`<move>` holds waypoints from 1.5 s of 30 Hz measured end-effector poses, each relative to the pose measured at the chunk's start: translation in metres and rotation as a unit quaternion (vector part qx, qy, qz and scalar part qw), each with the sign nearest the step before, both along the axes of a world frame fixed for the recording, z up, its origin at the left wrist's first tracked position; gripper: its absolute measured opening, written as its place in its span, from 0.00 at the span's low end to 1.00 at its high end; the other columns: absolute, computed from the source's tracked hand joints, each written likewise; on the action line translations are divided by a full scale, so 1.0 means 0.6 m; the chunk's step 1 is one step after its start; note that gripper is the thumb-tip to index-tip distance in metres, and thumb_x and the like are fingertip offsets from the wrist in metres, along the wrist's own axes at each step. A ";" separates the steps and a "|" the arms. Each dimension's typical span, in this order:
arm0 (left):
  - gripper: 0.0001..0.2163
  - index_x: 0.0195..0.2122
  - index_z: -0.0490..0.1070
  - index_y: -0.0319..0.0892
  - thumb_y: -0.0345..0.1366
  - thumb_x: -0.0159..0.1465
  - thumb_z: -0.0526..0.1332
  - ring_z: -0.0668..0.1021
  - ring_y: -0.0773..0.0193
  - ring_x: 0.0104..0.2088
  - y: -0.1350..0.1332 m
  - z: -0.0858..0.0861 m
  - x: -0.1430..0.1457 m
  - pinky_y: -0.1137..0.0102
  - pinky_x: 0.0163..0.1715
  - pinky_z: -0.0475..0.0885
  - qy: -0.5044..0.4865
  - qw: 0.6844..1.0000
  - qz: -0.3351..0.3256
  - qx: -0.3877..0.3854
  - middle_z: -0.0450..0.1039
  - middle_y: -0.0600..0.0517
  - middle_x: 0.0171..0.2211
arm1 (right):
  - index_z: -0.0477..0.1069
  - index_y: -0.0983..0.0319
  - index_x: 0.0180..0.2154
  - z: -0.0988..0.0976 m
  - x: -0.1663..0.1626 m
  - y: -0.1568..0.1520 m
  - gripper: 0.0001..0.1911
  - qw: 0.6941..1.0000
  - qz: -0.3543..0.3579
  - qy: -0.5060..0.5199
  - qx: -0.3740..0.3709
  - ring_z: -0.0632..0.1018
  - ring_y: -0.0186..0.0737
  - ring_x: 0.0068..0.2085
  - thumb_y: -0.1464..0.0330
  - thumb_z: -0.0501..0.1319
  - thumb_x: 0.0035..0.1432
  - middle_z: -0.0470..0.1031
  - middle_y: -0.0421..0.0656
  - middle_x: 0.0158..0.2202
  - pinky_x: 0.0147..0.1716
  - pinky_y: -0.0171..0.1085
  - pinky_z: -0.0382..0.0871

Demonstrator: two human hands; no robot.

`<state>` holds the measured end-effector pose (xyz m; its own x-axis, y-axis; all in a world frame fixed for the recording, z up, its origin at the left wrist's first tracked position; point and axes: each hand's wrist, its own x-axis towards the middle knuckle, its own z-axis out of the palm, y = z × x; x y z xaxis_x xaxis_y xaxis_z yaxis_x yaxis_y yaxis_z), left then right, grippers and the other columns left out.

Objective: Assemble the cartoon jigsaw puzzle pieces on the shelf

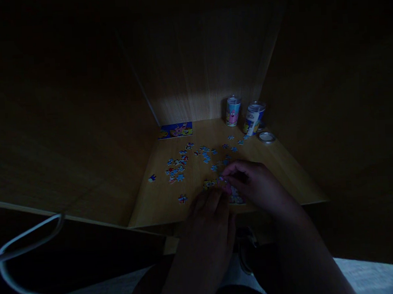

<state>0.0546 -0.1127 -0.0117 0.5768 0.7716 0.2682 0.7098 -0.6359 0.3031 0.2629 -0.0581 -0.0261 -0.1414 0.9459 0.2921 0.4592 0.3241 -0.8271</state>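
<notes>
In dim light, a partly joined jigsaw puzzle [237, 200] with yellow and pink areas lies near the front edge of the wooden surface, mostly covered by my hands. My left hand [210, 210] rests over its near left part, fingers laid flat and partly curved down. From the right, my right hand [251, 181] reaches in, thumb and forefinger pinched on a small puzzle piece [222, 179] at the puzzle's top edge. Whether that piece is seated is hard to tell. Loose blue puzzle pieces [214, 168] lie just beyond my fingertips.
More loose pieces [176, 170] are scattered to the left, one single piece [182, 199] nearer me. A picture card [176, 130] lies at the back left. Two printed cans [233, 111] [254, 117] and a round lid [266, 137] stand back right. Wooden panels [199, 68] enclose the surface.
</notes>
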 end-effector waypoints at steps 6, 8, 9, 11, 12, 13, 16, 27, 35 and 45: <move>0.22 0.67 0.70 0.39 0.28 0.72 0.64 0.79 0.46 0.60 -0.001 0.010 0.006 0.45 0.64 0.79 0.012 1.000 0.009 -0.010 0.77 0.43 0.62 | 0.80 0.55 0.45 0.000 0.000 -0.001 0.08 1.000 -0.016 -0.009 0.011 0.85 0.37 0.37 0.73 0.64 0.70 0.86 0.38 0.39 0.39 0.35 0.76; 0.20 0.66 0.71 0.39 0.29 0.73 0.64 0.80 0.46 0.60 0.000 0.012 0.007 0.45 0.63 0.79 0.013 1.000 0.009 -0.014 0.78 0.43 0.62 | 0.80 0.55 0.47 0.001 0.000 -0.001 0.10 1.000 -0.019 -0.019 0.012 0.84 0.37 0.36 0.73 0.63 0.71 0.86 0.38 0.38 0.39 0.35 0.76; 0.20 0.66 0.71 0.39 0.29 0.73 0.63 0.80 0.46 0.60 0.001 0.012 0.007 0.45 0.63 0.79 0.014 1.000 0.008 -0.017 0.78 0.43 0.61 | 0.80 0.55 0.48 0.002 0.000 -0.001 0.10 1.000 -0.018 -0.023 0.011 0.84 0.36 0.35 0.73 0.62 0.71 0.86 0.38 0.38 0.39 0.35 0.75; 0.20 0.66 0.71 0.40 0.29 0.74 0.63 0.80 0.47 0.60 0.002 0.012 0.006 0.45 0.63 0.79 0.016 1.000 0.011 -0.023 0.78 0.44 0.62 | 0.80 0.55 0.48 0.002 -0.001 -0.001 0.11 1.000 -0.014 -0.026 0.009 0.84 0.36 0.35 0.74 0.62 0.71 0.87 0.38 0.38 0.39 0.35 0.75; 0.20 0.66 0.71 0.40 0.29 0.74 0.63 0.79 0.47 0.60 0.002 0.012 0.006 0.46 0.64 0.79 0.017 0.999 0.012 -0.025 0.78 0.44 0.62 | 0.80 0.56 0.48 0.002 -0.001 -0.001 0.12 1.000 -0.011 -0.024 0.007 0.84 0.36 0.35 0.74 0.61 0.71 0.87 0.38 0.38 0.38 0.35 0.75; 0.20 0.67 0.71 0.41 0.29 0.74 0.63 0.79 0.47 0.60 0.003 0.012 0.006 0.46 0.64 0.78 0.018 0.999 0.013 -0.026 0.78 0.44 0.62 | 0.80 0.56 0.48 0.001 -0.001 0.000 0.12 1.000 -0.009 -0.021 0.006 0.84 0.36 0.35 0.74 0.61 0.71 0.86 0.38 0.38 0.37 0.34 0.75; 0.19 0.65 0.72 0.40 0.29 0.74 0.62 0.80 0.47 0.59 0.002 0.012 0.006 0.46 0.63 0.79 0.020 0.999 0.013 -0.026 0.78 0.44 0.61 | 0.80 0.55 0.48 -0.002 0.000 0.001 0.12 1.000 -0.007 -0.017 0.008 0.83 0.36 0.34 0.75 0.62 0.70 0.85 0.37 0.37 0.36 0.34 0.74; 0.19 0.65 0.72 0.41 0.29 0.74 0.62 0.80 0.47 0.59 0.003 0.012 0.005 0.46 0.62 0.79 0.015 1.000 0.012 -0.020 0.78 0.43 0.61 | 0.78 0.55 0.46 0.001 0.000 -0.002 0.06 0.999 -0.001 0.037 -0.020 0.84 0.37 0.35 0.70 0.63 0.72 0.85 0.39 0.37 0.34 0.35 0.76; 0.18 0.64 0.71 0.41 0.29 0.73 0.62 0.79 0.46 0.60 0.009 0.005 0.009 0.44 0.63 0.78 -0.005 1.000 -0.001 -0.028 0.77 0.44 0.62 | 0.79 0.55 0.45 -0.001 0.000 -0.001 0.06 0.998 0.019 0.052 -0.037 0.84 0.36 0.36 0.70 0.65 0.70 0.85 0.37 0.37 0.37 0.35 0.76; 0.19 0.64 0.70 0.43 0.28 0.73 0.62 0.77 0.48 0.60 0.009 0.007 0.014 0.44 0.65 0.76 -0.010 0.998 0.001 -0.058 0.76 0.45 0.62 | 0.79 0.56 0.45 0.006 -0.001 -0.003 0.06 0.999 0.008 0.033 -0.027 0.83 0.36 0.35 0.71 0.64 0.70 0.85 0.38 0.37 0.36 0.34 0.76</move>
<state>0.0633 -0.1071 -0.0074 0.5704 0.7994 0.1886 0.7044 -0.5942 0.3883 0.2625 -0.0599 -0.0224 -0.1389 0.9582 0.2502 0.3986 0.2853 -0.8716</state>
